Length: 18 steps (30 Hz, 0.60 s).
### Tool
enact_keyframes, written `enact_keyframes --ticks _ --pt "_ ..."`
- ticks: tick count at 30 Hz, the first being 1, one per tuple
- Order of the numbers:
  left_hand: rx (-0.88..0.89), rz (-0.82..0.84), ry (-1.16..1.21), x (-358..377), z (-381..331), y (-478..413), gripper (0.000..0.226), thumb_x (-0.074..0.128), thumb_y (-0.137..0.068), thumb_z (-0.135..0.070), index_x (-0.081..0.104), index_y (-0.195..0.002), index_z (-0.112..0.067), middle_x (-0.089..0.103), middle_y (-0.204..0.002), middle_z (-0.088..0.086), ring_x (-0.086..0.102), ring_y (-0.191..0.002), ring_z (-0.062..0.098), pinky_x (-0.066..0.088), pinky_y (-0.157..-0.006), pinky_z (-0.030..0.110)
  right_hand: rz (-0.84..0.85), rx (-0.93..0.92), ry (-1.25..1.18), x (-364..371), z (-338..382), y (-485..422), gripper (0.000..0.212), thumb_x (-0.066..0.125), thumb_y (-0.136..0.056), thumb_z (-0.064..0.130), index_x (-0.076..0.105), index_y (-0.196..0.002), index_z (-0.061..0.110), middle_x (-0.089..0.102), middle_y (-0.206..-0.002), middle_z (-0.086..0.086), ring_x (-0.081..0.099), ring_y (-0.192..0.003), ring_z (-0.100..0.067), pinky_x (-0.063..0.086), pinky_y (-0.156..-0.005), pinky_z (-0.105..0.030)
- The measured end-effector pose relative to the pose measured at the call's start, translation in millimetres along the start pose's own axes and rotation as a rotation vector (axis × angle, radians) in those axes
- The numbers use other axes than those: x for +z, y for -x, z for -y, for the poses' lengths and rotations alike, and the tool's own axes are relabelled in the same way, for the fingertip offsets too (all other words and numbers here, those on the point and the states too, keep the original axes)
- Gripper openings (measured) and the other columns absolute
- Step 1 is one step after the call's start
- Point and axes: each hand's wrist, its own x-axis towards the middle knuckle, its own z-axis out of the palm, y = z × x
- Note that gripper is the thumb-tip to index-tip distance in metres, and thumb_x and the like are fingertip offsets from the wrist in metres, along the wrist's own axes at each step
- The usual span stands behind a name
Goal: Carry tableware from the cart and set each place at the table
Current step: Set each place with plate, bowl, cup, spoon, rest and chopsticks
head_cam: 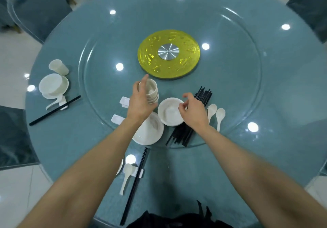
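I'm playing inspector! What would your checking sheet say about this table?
Surface: round teal table with a glass turntable on a yellow hub.
Job's things: stacked cups, white bowl, plates, chopstick bundle, two spoons and two rests near the hands; set place at far left; spoon and chopsticks nearest the person.
Clutter: nothing seen.
Grippers: left hand grips the stacked cups; right hand fingers pinch the white bowl's rim.
Cables: nothing seen.
Surroundings: covered chairs, tiled floor.
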Motion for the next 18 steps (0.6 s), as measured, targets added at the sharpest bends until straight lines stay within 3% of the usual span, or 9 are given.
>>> enact_keyframes --ticks 8,10,13,15,18 --pt "-0.037 -0.091 0.094 -17.2 7.1 -8.4 0.104 0.092 -0.068 -0.026 0.036 -0.155 -0.035 0.049 -0.141 -0.003 0.048 -0.12 0.007 0.044 -0.103 0.03 0.004 -0.069 -0.032 9.5 13.3 -11.8 0.04 0.062 -0.098 0.03 0.057 -0.136 0.018 0.07 -0.098 0.005 0.069 -0.092 -0.024 0.055 -0.088 -0.044" --pt "-0.025 -0.138 0.116 -25.6 8.5 -15.1 0.106 0.095 -0.064 -0.032 0.039 -0.154 -0.031 0.052 -0.143 -0.004 0.051 -0.126 0.011 0.045 -0.109 0.033 0.0 -0.108 -0.028 14.3 21.7 -16.2 0.045 0.066 -0.097 0.036 0.056 -0.137 0.019 0.067 -0.105 0.006 0.067 -0.096 -0.021 0.054 -0.091 -0.045" --pt "-0.061 -0.155 0.209 -37.7 7.3 -19.7 0.108 0.097 -0.056 -0.044 0.041 -0.149 -0.039 0.059 -0.138 -0.007 0.063 -0.12 0.019 0.057 -0.1 0.045 0.042 -0.175 -0.031 22.5 37.0 -22.0 0.072 0.073 -0.091 0.055 0.048 -0.149 0.021 0.06 -0.131 0.003 0.062 -0.115 -0.019 0.053 -0.098 -0.044" --pt "-0.065 -0.136 0.261 -43.9 2.1 -17.2 0.106 0.098 -0.055 -0.045 0.043 -0.145 -0.041 0.063 -0.132 -0.007 0.067 -0.111 0.017 0.061 -0.092 0.041 0.117 -0.192 -0.048 25.8 46.9 -25.7 0.095 0.076 -0.085 0.064 0.037 -0.16 0.021 0.053 -0.15 -0.002 0.052 -0.136 -0.022 0.048 -0.109 -0.044" --pt "-0.044 -0.116 0.308 -48.3 -3.4 -11.5 0.104 0.101 -0.058 -0.039 0.046 -0.145 -0.033 0.065 -0.129 -0.005 0.069 -0.104 0.012 0.06 -0.086 0.027 0.192 -0.194 -0.101 30.8 57.4 -28.5 0.103 0.083 -0.081 0.06 0.034 -0.163 0.02 0.053 -0.154 -0.005 0.049 -0.139 -0.022 0.044 -0.112 -0.042"
